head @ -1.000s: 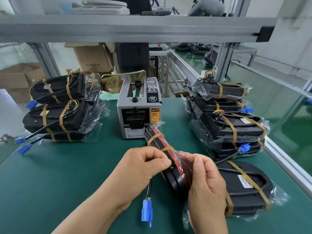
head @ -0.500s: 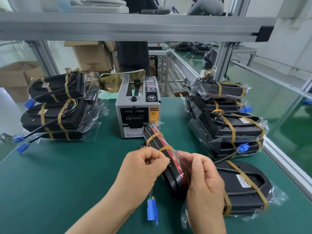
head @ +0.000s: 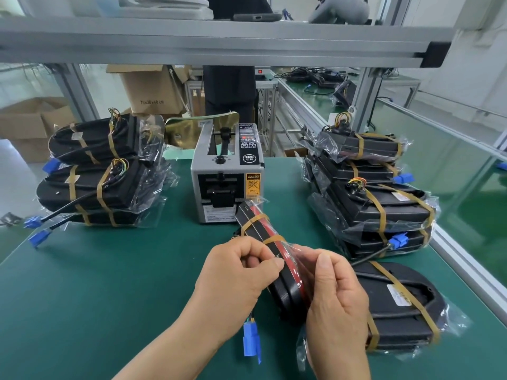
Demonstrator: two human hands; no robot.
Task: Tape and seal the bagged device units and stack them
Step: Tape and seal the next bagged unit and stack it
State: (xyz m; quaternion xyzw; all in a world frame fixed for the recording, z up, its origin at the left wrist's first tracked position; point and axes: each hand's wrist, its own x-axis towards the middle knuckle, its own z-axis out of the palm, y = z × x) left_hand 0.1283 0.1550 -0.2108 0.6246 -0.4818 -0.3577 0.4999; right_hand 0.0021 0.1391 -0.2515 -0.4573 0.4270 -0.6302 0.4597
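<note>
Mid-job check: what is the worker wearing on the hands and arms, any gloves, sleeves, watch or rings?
Nothing worn that shows. The left hand and right hand are bare: no gloves, no finger cots, no rings in view. The left forearm is bare to the frame edge, with no sleeve, watch or wrist strap; the right wrist likewise. The visible nails are short and unpainted.
</note>
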